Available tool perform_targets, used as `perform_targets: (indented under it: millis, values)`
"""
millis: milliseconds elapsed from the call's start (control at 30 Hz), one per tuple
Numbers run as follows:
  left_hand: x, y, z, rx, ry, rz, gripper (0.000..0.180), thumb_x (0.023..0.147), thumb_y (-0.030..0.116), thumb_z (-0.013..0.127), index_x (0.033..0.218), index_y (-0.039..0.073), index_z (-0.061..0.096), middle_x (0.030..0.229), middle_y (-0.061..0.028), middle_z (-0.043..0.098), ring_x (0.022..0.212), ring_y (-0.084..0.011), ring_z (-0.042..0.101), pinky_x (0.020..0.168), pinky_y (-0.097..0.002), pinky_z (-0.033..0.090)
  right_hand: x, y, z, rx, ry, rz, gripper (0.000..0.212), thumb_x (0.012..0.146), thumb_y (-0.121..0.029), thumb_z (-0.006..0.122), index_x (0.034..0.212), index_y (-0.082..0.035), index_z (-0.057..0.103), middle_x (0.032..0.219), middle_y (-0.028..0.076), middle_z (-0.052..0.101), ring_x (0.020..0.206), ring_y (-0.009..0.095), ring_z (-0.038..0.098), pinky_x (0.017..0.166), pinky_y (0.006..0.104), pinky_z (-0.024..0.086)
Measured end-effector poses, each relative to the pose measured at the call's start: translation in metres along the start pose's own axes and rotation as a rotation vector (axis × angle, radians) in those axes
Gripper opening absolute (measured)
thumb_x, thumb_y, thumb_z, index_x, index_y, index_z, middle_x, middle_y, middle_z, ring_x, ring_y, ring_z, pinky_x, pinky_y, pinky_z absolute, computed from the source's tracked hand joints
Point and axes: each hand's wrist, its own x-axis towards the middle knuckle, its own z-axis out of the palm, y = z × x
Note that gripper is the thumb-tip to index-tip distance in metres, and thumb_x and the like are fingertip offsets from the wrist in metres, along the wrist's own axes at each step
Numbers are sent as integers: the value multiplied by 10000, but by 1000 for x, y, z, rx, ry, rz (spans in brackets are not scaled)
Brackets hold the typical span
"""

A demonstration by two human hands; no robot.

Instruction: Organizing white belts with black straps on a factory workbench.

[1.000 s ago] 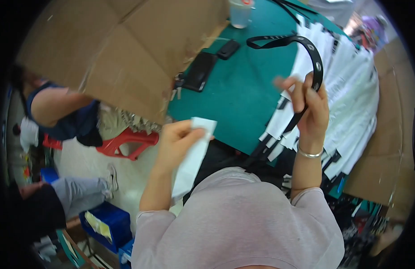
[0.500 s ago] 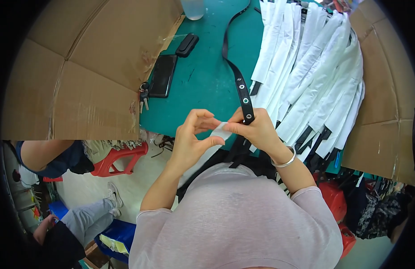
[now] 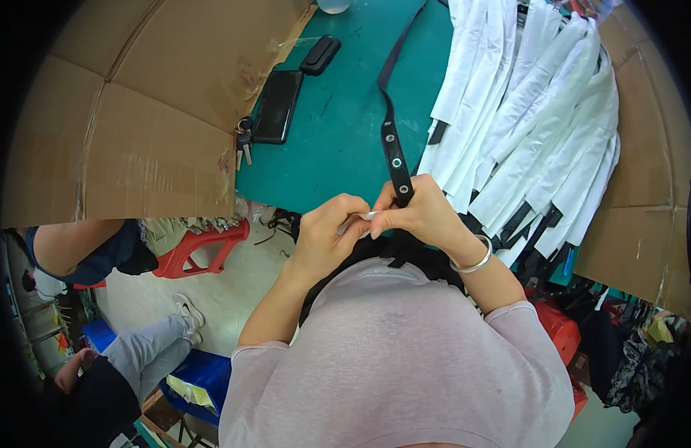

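Observation:
A black belt [image 3: 396,163] with metal-rimmed eyelets runs down the table, its punched end at my right hand [image 3: 424,213]. That hand is closed on the belt end, thumb and fingertip also pinching a bit of thin white sleeve [image 3: 369,216]. My left hand [image 3: 327,233] is closed too, its fingertips and thumb pinching the same white material. Only a small piece of it shows between the fingertips; the rest is hidden by the hands. On the right lies a pile of black belts in white sleeves [image 3: 502,127], some dark ends sticking out.
Cardboard walls [image 3: 159,149] flank the green table [image 3: 323,142], with another cardboard panel [image 3: 644,172] at the right. A phone [image 3: 277,107], a black case [image 3: 321,55] and keys [image 3: 243,142] lie left. Other people sit lower left, near a red stool [image 3: 203,250].
My left fingers have closed in, and the white sleeve, which showed as a wider flap between the hands, is now mostly covered. The hands remain close together.

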Motion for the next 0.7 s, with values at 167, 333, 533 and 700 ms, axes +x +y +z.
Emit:
perform_targets:
  millis: [167,333,533,700]
  values:
    - [-5,-4,8,-272,67,-218,308,761,-100,689,949,17,476,790,-89,649,675,-101,619,590,-220,507,-2,-13,-21,442,107,-95,375,976,-351,470,756,-57,549,661,25,508,562,63,360,442,190,271]
    - [-6,-5,9,-366,40,-353,351,749,-54,715,962,18,446,803,-99,671,736,-124,666,631,-234,536,-1,-48,-27,729,88,-323,495,1007,-458,292,674,-103,379,636,9,371,580,86,257,412,182,214]
    - [-4,3,7,-460,56,-437,341,754,-63,710,949,17,442,815,-108,671,752,-133,664,655,-244,549,-4,-45,-15,-135,-9,-87,82,827,-80,640,798,-4,634,735,40,568,550,77,433,500,230,332]
    - [-6,7,3,-508,80,-489,358,758,-45,716,1004,7,461,853,-120,667,764,-148,666,711,-263,562,-7,-17,-1,-290,-2,-78,81,770,-86,734,776,-13,699,641,29,585,574,79,485,519,248,367]
